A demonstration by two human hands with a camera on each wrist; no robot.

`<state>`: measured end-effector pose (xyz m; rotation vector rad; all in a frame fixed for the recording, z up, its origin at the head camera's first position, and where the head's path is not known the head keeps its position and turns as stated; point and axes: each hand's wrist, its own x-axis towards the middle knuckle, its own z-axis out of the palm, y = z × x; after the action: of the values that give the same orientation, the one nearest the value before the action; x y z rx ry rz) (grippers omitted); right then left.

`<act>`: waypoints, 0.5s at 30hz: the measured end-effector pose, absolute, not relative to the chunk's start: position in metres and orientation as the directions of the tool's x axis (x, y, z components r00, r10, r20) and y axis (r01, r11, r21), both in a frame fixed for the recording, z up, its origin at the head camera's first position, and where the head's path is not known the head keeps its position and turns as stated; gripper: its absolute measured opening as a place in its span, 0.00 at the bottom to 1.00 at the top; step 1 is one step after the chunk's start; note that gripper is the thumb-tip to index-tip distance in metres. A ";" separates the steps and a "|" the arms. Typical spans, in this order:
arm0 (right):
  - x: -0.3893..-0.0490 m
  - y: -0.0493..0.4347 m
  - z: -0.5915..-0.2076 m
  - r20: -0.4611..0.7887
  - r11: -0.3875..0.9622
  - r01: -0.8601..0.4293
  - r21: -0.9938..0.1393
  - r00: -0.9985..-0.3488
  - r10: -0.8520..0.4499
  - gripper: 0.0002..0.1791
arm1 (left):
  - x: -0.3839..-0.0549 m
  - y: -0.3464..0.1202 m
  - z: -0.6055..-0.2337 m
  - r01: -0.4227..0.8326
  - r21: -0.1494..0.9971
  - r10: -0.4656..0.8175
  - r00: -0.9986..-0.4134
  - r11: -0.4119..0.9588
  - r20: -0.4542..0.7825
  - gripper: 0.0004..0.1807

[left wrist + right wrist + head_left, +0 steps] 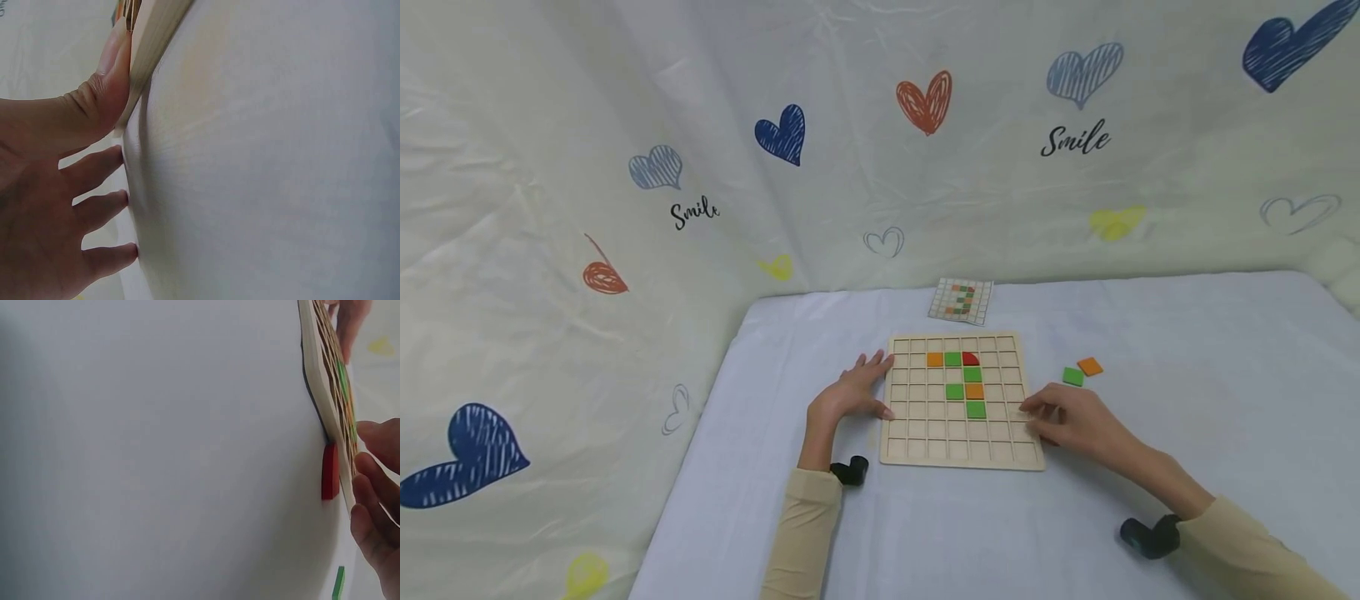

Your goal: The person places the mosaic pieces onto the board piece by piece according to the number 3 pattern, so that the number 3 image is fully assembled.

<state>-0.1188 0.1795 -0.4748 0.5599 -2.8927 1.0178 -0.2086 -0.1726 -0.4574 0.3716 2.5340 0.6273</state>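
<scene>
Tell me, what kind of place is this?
Probably a makeshift indoor recording corner, not a lived-in room. A table under a plain pale cloth stands against sheets printed with hearts and "Smile". On it lie a wooden grid board with coloured tiles and a small pattern card.

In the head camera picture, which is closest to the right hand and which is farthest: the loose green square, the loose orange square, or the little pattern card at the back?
Starting from the right hand:
1. Loose green square, on the cloth just beyond the hand, right of the wooden board.
2. Loose orange square, a little farther back and to the right, beside the green one.
3. Pattern card, far back, behind the board.
</scene>
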 end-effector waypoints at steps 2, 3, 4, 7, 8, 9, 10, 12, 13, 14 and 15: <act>-0.116 0.183 -0.476 0.142 0.727 -0.339 -0.597 -0.937 -0.320 0.11 | -0.209 -0.173 -0.457 0.139 0.496 0.369 -0.838 0.857 -0.403 0.57; -0.115 0.185 -0.476 0.137 0.731 -0.332 -0.595 -0.939 -0.315 0.11 | -0.209 -0.173 -0.458 0.139 0.495 0.368 -0.838 0.858 -0.402 0.57; -0.114 0.186 -0.477 0.128 0.738 -0.323 -0.592 -0.942 -0.310 0.11 | -0.209 -0.173 -0.458 0.139 0.494 0.368 -0.839 0.858 -0.402 0.57; -0.112 0.190 -0.479 0.088 0.765 -0.282 -0.579 -0.954 -0.286 0.14 | -0.208 -0.173 -0.458 0.137 0.493 0.365 -0.840 0.859 -0.402 0.57; -0.111 0.190 -0.479 0.073 0.772 -0.269 -0.576 -0.957 -0.279 0.14 | -0.208 -0.173 -0.458 0.137 0.493 0.364 -0.840 0.859 -0.403 0.57; -0.111 0.191 -0.480 0.063 0.775 -0.262 -0.575 -0.959 -0.277 0.15 | -0.208 -0.173 -0.458 0.137 0.493 0.365 -0.840 0.859 -0.401 0.57; -0.110 0.192 -0.480 0.057 0.778 -0.259 -0.573 -0.959 -0.278 0.16 | -0.208 -0.174 -0.458 0.138 0.492 0.365 -0.840 0.859 -0.401 0.57; -0.110 0.193 -0.481 0.053 0.780 -0.260 -0.570 -0.958 -0.280 0.17 | -0.208 -0.174 -0.459 0.141 0.491 0.366 -0.841 0.859 -0.398 0.57; -0.110 0.193 -0.481 0.052 0.780 -0.260 -0.570 -0.958 -0.281 0.16 | -0.208 -0.174 -0.459 0.143 0.491 0.366 -0.842 0.859 -0.396 0.57; -0.109 0.193 -0.481 0.053 0.781 -0.262 -0.568 -0.958 -0.282 0.16 | -0.208 -0.174 -0.459 0.145 0.491 0.367 -0.843 0.859 -0.394 0.57; -0.109 0.194 -0.481 0.054 0.779 -0.266 -0.567 -0.956 -0.287 0.16 | -0.208 -0.174 -0.459 0.147 0.492 0.368 -0.843 0.858 -0.392 0.57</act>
<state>-0.1094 0.1935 -0.4811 0.4659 -2.9968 0.9472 -0.2084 -0.1739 -0.4593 0.3770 2.5475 0.6213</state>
